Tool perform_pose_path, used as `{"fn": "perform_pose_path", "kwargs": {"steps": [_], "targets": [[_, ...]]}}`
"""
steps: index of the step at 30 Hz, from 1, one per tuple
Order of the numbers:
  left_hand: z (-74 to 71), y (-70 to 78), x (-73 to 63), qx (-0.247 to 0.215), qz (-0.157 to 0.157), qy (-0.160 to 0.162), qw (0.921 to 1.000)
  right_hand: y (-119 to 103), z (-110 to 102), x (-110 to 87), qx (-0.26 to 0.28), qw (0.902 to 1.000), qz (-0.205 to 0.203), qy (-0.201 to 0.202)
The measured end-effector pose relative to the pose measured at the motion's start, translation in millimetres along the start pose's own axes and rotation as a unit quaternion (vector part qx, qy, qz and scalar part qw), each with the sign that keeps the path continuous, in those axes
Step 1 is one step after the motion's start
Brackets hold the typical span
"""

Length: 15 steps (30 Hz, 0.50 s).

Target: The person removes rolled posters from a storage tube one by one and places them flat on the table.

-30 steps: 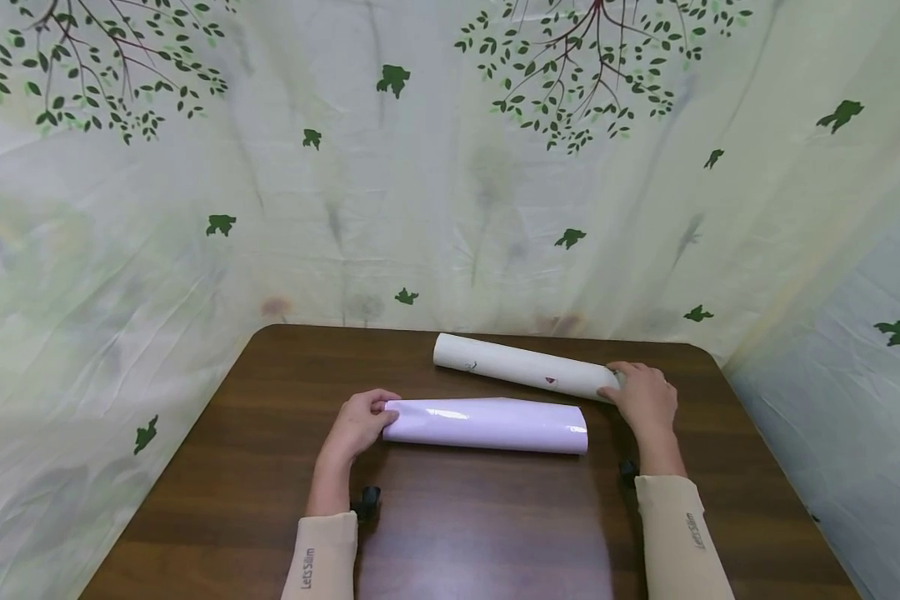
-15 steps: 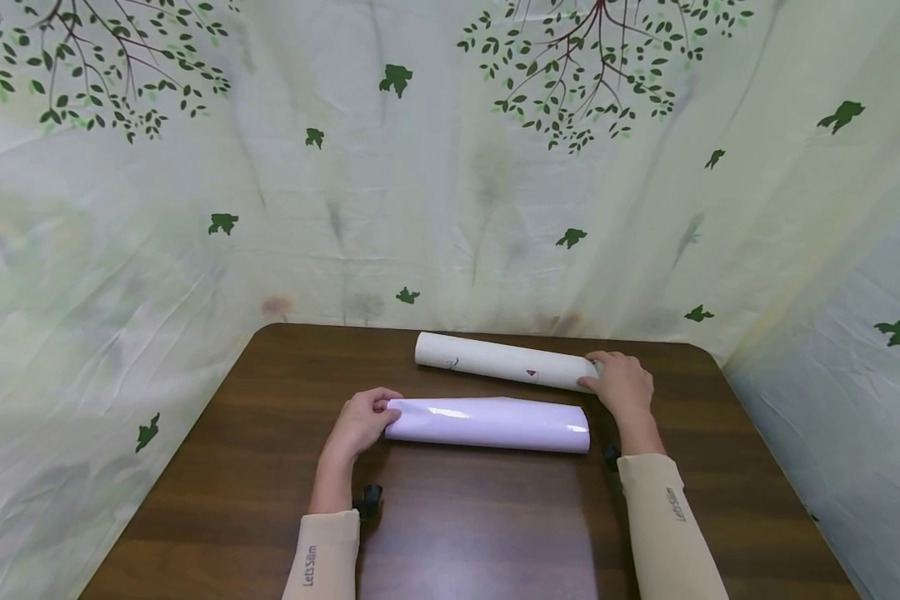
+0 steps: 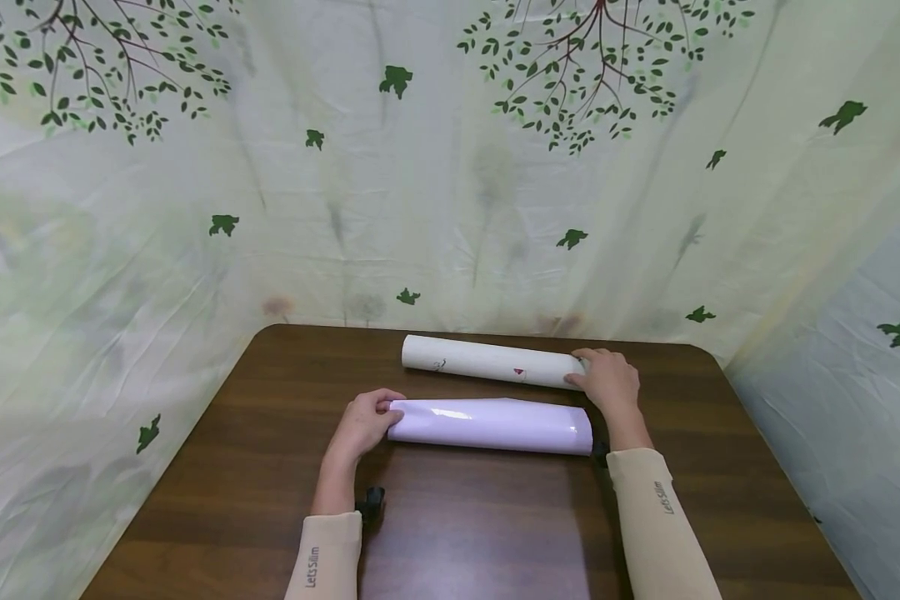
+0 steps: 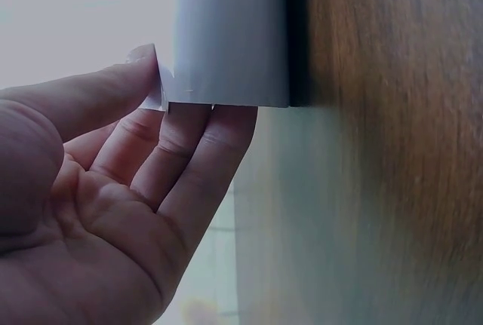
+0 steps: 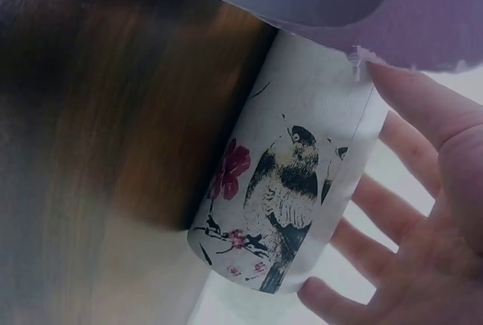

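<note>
Left hand (image 3: 363, 421) is pinched on one end of the lilac roll (image 3: 491, 427); by the right hand (image 3: 611, 383), the white roll (image 3: 487, 360) is gripped at one end between thumb and fingers. Behind the hands, "Let'sSlim" can be read along the left sleeve (image 3: 326, 550) and right sleeve (image 3: 660, 508). The lilac roll is stretched rightward from the left hand, its other end near the right wrist. The white roll, printed with a bird (image 5: 287, 182) and red flowers, is slanted leftward from the right hand, separated from the lilac one by a narrow gap. Just past it, the table's (image 3: 217, 492) far edge is met by leaf-patterned cloth (image 3: 450, 208). Wood is seen outward of both hands and between the forearms.
</note>
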State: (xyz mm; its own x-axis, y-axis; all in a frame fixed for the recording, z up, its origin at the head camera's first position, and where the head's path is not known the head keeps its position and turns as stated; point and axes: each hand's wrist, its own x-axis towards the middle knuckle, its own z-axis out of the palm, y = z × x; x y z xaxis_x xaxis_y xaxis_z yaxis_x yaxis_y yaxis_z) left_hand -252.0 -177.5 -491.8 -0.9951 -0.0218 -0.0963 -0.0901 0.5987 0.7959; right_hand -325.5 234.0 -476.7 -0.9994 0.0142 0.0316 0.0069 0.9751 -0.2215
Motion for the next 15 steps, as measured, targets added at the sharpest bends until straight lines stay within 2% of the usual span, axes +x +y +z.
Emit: {"fn": "perform_pose_path", "kwargs": {"steps": [3,10,15], "targets": [[-0.4,0.4,0.0,-0.002,-0.004,0.001,1.0,-1.1,0.5,1.5,0.012,0.9998,-0.013,0.004],[-1.9,0.5,-2.1,-0.002,-0.012,-0.004,0.9999,-1.2,1.8,2.8,0.079,0.9961,-0.04,0.0],[-1.1,-0.3,-2.1,-0.003,-0.013,-0.004,0.9999,-1.0,3.1,3.5,0.086,0.9952,-0.047,-0.002]]}}
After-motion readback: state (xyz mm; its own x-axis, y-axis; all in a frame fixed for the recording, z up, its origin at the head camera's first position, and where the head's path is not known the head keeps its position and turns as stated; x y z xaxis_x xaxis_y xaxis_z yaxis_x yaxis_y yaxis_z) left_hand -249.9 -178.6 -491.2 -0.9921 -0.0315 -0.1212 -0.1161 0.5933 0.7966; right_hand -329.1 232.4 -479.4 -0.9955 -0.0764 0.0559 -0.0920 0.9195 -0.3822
